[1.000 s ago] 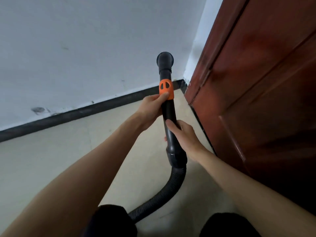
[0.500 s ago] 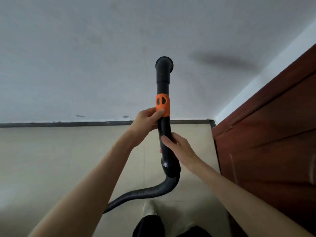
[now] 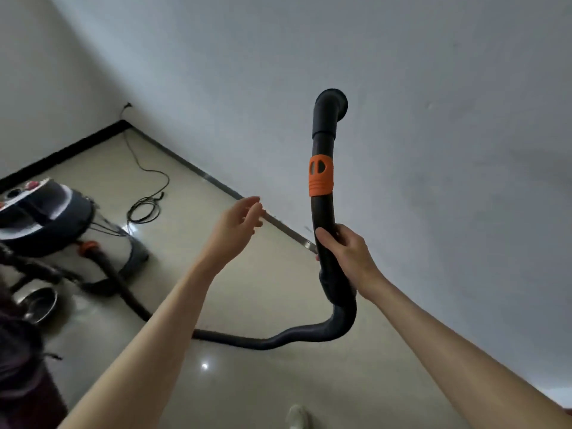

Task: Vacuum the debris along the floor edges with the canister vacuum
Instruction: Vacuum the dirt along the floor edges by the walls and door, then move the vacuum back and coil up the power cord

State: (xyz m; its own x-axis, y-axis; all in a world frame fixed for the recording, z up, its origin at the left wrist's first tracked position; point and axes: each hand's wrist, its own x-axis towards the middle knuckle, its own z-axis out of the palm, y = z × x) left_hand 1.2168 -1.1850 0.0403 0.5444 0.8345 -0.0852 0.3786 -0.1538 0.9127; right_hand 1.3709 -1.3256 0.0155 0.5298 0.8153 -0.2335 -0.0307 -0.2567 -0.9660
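the right hand (image 3: 346, 252) grips the black vacuum wand (image 3: 323, 212) below its orange collar (image 3: 321, 175), nozzle raised against the white wall (image 3: 433, 150). the left hand (image 3: 238, 221) hangs loose-fingered to the left, holding nothing. the hose (image 3: 278, 337) trails across the floor (image 3: 247, 382) to the canister vacuum (image 3: 58, 224) at far left.

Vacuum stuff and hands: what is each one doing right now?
Wand: held up, nozzle off the floor.
Right hand: grips the wand.
Left hand: open, touching nothing.
Hose: curves down to the floor.
Canister: on the floor, hose attached.
Cord: loose on the floor.
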